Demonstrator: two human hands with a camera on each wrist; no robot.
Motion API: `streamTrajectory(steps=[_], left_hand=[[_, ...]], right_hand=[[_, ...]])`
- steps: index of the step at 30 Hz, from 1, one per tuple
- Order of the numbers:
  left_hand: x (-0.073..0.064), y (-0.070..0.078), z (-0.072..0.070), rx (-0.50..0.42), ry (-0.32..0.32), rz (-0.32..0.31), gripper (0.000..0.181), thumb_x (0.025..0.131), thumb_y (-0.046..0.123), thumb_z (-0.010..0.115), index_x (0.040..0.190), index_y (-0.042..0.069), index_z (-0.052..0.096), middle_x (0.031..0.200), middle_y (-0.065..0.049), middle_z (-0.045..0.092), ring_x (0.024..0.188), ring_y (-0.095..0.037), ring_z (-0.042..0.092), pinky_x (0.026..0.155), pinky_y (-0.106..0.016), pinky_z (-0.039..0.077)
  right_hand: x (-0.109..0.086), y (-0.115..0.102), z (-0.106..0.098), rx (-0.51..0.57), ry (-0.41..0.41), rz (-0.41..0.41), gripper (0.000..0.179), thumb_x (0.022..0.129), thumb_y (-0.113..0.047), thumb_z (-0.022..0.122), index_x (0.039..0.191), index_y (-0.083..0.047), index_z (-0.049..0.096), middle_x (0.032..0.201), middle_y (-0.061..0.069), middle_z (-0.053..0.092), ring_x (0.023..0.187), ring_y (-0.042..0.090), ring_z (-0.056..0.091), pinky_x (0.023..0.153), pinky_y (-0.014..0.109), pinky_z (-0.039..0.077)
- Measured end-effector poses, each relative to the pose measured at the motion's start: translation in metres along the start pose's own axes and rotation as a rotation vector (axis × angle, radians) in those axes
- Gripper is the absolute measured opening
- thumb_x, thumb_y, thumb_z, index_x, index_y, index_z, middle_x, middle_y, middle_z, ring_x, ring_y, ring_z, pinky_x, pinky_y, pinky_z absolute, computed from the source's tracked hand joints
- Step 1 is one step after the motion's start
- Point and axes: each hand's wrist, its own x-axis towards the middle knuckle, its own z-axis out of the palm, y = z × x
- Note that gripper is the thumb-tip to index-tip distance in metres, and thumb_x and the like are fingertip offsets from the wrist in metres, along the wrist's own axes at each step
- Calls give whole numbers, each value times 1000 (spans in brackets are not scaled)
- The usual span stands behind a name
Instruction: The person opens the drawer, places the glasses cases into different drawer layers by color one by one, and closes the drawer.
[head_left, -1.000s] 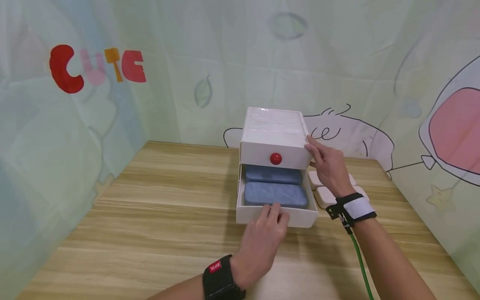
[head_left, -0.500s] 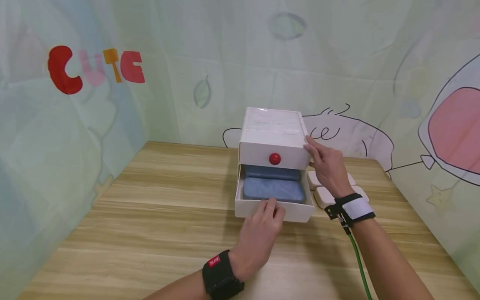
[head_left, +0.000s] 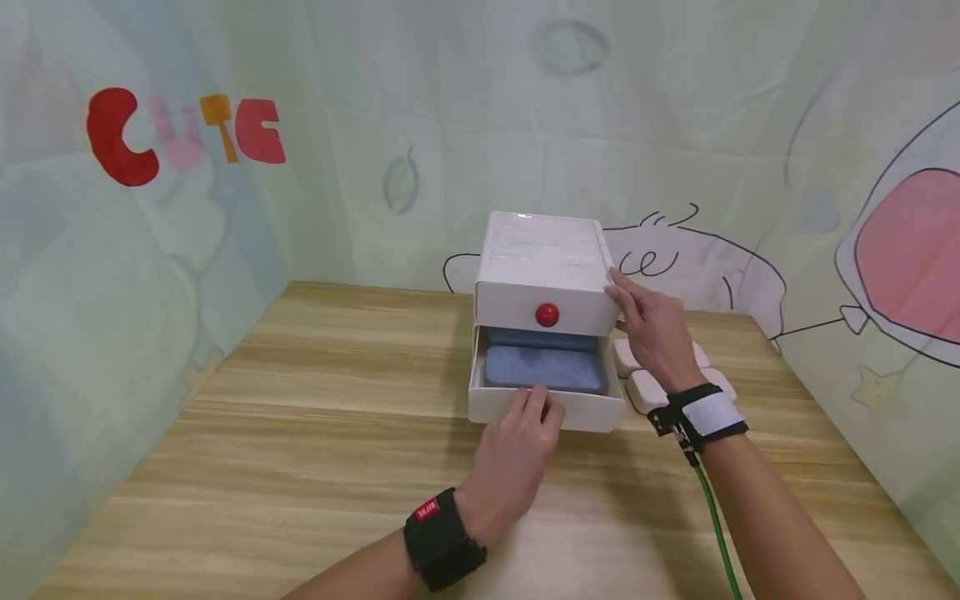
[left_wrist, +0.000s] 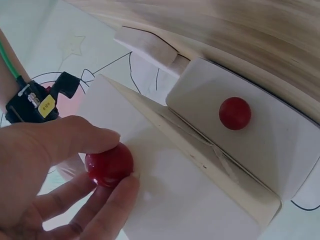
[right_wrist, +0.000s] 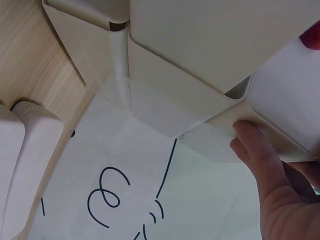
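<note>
On the wood table (head_left: 337, 383), the drawer (head_left: 588, 412) is further in now, nearer closed. The left hand (head_left: 513, 454) pinches its red knob (left_wrist: 111, 165); the right hand (head_left: 660, 335) holds the white box (head_left: 547, 254).

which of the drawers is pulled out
The middle drawer, whose red knob the left hand pinches: its front juts forward, while the top drawer and bottom drawer look shut.

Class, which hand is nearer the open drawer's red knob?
Left. The left hand pinches the red knob on the open drawer. The right hand is higher, away from it, holding the right side of the white drawer unit.
</note>
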Motion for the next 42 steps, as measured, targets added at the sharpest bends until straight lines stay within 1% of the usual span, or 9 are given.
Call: streamTrajectory(steps=[2,7,10,15,19,23,26,35,42], left_hand=[[2,-2,1,-3,-10,-4,24,86,5,79,109,8,70,102,-6,61,94,-16,63,69,-25,60],[5,-4,2,-21,-42,-17,26,86,6,80,111,9,71,103,-6,62,95,-17,64,75,-25,61],[6,-3,2,-37,-50,-17,27,87,6,79,112,9,71,104,-6,62,95,-17,64,76,-25,61],[9,-3,1,-52,-37,-25,26,86,3,78,111,8,71,103,-6,62,93,-17,64,74,-25,61],[12,-4,2,-61,-21,-42,26,87,5,79,111,8,71,101,-6,62,92,-17,63,73,-24,60],[16,-7,6,-67,-4,-56,25,87,5,78,110,8,71,100,-6,62,91,-17,63,67,-24,59],[21,-10,10,-66,-10,-66,25,88,5,78,111,8,71,101,-6,62,92,-18,64,65,-24,59],[32,-16,18,-66,-50,-78,30,88,7,79,117,7,70,104,-9,62,96,-20,64,75,-27,61],[37,-19,23,-81,-57,-99,32,87,8,80,117,7,70,104,-9,62,95,-19,63,79,-27,61]], right_hand=[[1,0,0,9,-2,1,46,107,-36,48,149,-16,49,145,21,53,124,42,62,90,53,57],[1,0,1,23,-7,-7,47,107,-36,48,149,-15,50,145,21,52,123,42,62,87,51,58],[0,0,0,21,-5,-12,47,107,-36,48,149,-14,50,145,22,52,122,42,63,87,51,58],[0,0,-1,16,2,-22,47,108,-35,48,149,-13,50,144,22,53,119,42,65,86,52,58],[0,-1,-1,17,6,-19,46,107,-34,49,149,-13,49,144,22,53,122,42,63,87,51,58],[0,-1,-1,16,1,-10,47,107,-35,49,149,-14,49,145,20,53,125,41,61,89,52,57],[1,-1,0,12,-4,-8,47,107,-35,49,149,-14,49,145,20,53,125,41,61,90,52,56],[1,2,0,4,2,-20,46,107,-34,49,148,-13,50,143,21,54,124,41,62,91,53,56],[1,2,0,17,-2,-14,47,107,-36,48,149,-13,50,144,21,53,124,42,62,89,52,57]])
